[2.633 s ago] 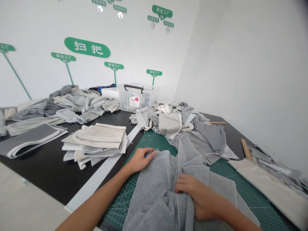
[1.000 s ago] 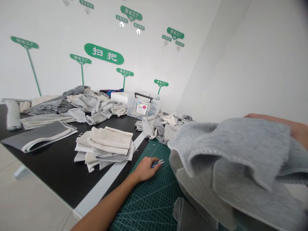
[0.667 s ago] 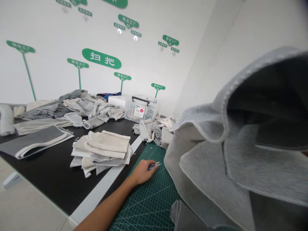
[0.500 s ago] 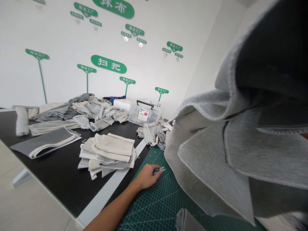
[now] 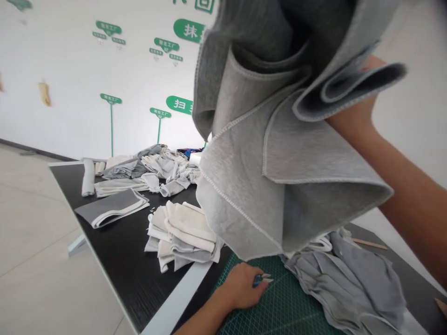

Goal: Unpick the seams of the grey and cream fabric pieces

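My left hand rests on the green cutting mat, closed around small blue-handled thread snips with the metal tips pointing right. Raised on the other side, my right hand grips a bundle of grey cloths with overlocked edges. The cloths hang down in loose folds over the mat, and they hide most of my right fingers. Left of the snips lies a stack of folded cream and grey cloths on the black table. Grey cloths in a crumpled pile lie at the mat's right side.
A long heap of cream and grey cloths covers the table's back. A folded grey cloth lies near the left edge, and a rolled cloth stands behind it. The hanging bundle blocks the view of the table's far middle.
My view has turned right's opposite way, to the left. The cloth bundle has swung toward the middle of view, and my right forearm now shows. My left hand still holds the snips on the mat.
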Demonstrator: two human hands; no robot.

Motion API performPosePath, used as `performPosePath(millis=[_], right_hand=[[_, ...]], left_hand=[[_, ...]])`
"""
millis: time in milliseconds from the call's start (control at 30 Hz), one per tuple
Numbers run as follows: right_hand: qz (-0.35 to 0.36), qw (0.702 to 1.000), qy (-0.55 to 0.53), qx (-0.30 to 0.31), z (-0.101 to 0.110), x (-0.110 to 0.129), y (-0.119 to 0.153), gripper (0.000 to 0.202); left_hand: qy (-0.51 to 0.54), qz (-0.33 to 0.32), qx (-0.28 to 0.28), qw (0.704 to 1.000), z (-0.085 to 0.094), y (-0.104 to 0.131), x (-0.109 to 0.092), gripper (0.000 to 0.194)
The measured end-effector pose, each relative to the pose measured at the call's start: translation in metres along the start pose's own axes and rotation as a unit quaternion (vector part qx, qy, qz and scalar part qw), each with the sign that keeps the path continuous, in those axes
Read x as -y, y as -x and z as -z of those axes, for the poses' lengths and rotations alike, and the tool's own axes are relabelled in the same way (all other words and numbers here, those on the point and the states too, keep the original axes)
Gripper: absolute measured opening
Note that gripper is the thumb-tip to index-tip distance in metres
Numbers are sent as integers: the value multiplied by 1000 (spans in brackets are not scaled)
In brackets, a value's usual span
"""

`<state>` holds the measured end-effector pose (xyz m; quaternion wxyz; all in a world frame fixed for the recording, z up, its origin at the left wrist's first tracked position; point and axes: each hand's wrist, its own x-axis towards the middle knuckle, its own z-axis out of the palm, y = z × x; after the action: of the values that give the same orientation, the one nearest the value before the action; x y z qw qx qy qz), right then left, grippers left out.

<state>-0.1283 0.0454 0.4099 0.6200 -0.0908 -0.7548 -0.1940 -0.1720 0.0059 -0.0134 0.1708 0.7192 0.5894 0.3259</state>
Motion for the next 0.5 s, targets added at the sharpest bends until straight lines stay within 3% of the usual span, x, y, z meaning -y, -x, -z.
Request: performPosePath(millis=[100, 200, 233, 300, 367, 500], right_hand=[[-9, 993, -119, 5, -48, 6, 12, 31], [-37, 959, -270, 74, -103, 8, 54, 20], [-48, 939, -312, 138, -122, 10, 74, 13], [-52, 925, -334, 174, -158, 19, 120, 7], [-41, 906, -351, 234, -189, 34, 170, 15], [-24, 859, -369, 354, -228, 66, 263, 20]], left_hand=[[-3, 1, 5, 1000, -1, 0, 1, 42], [-2, -1, 6, 1000, -3, -1, 3, 42], [0, -2, 7, 1000, -4, -1, 5, 41], [7, -5, 11, 1000, -7, -1, 7, 42], [14, -3, 23, 1000, -11, -1, 10, 41], [62, 5, 59, 996, -15, 1, 17, 47]])
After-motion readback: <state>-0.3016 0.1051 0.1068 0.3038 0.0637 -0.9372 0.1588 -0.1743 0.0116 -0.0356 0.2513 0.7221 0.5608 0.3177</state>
